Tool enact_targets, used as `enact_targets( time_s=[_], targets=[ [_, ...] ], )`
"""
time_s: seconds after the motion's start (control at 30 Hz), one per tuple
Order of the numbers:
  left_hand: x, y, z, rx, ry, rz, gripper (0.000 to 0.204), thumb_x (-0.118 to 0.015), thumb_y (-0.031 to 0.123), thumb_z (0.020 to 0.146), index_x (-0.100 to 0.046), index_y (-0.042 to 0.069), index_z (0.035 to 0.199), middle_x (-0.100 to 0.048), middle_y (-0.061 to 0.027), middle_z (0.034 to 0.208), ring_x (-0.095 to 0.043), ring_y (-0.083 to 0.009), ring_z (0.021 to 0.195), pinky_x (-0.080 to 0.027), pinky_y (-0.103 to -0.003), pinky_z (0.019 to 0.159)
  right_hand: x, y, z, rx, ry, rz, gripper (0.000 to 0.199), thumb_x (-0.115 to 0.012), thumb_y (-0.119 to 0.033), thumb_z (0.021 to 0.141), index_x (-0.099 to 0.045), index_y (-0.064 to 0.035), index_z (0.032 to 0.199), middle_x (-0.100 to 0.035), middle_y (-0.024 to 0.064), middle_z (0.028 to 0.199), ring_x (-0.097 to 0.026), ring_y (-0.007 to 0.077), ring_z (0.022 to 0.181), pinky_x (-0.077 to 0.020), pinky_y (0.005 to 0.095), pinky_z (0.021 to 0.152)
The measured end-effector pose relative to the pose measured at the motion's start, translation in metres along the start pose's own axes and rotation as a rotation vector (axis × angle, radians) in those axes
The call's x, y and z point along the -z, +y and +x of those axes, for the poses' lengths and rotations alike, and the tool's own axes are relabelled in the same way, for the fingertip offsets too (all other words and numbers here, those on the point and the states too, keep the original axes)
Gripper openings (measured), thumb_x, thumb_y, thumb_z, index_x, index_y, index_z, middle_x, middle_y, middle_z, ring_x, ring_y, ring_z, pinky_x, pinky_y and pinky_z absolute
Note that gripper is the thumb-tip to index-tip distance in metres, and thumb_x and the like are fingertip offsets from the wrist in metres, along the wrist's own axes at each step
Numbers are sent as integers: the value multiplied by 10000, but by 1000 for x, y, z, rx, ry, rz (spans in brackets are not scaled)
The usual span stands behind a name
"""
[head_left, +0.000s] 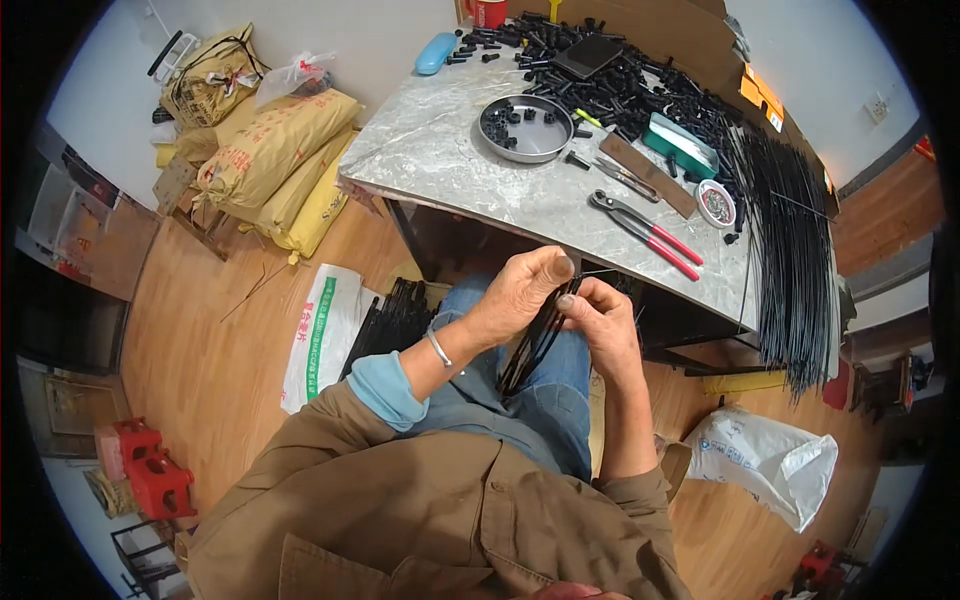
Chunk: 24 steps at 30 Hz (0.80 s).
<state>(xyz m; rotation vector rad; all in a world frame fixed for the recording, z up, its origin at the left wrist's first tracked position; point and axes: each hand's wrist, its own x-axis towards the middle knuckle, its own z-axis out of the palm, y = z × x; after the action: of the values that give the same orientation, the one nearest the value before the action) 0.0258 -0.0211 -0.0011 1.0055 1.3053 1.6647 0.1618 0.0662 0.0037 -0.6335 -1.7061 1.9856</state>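
Over my lap, my left hand (522, 292) and my right hand (606, 322) are close together, fingers bent and thumbs pressed in. Between them is a bundle of thin black rods (538, 345) that slants down across my jeans. Both hands grip its upper end; what the fingertips pinch there is partly hidden. On the table in front lie nippers with red handles (648, 236), a pair of scissors (630, 180) and a flat brown strip (648, 175). A round metal dish (526, 153) holds a few small black parts.
Long black rods (790, 250) hang over the table's right edge. Black fittings (650, 95) are heaped at the back, around a dark phone-like slab (588, 57) and a green box (680, 146). More black rods (390, 320) stand left of my legs, beside a white sack (322, 335).
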Motion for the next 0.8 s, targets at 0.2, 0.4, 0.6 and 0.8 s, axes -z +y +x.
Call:
enact_targets(
  time_s=[0.2,0.4,0.6,0.8],
  targets=[
    [2,13,-2,140,-210,-322,277,-701,285,859,-526,77,811,-525,31,796,-515,-45,731,-444,-208,631,2,-6,-8,-71,-71,49,203,-704,-230,832,-628,-42,834,-646,36,756,-631,111,690,-505,203,600],
    [-2,13,-3,254,-169,-363,229,-727,111,809,-502,94,767,-510,55,712,-518,-28,706,-444,-200,614,-4,-4,-16,-15,-63,68,219,-677,-246,863,-627,-34,890,-645,51,757,-635,131,683,-508,225,603],
    [-8,6,-1,165,-236,-397,270,-685,134,847,-472,108,683,-452,67,669,-430,-22,605,-358,-189,509,-7,-4,-23,-48,16,88,204,-646,-224,899,-601,-36,832,-635,25,778,-599,88,695,-483,216,608],
    [-25,7,-6,106,-44,-441,286,-674,214,879,-487,108,691,-452,58,659,-408,-23,590,-335,-184,500,-23,0,-29,34,194,78,200,-629,-160,912,-551,-60,756,-558,-32,717,-499,31,644,-432,188,584]
  ],
)
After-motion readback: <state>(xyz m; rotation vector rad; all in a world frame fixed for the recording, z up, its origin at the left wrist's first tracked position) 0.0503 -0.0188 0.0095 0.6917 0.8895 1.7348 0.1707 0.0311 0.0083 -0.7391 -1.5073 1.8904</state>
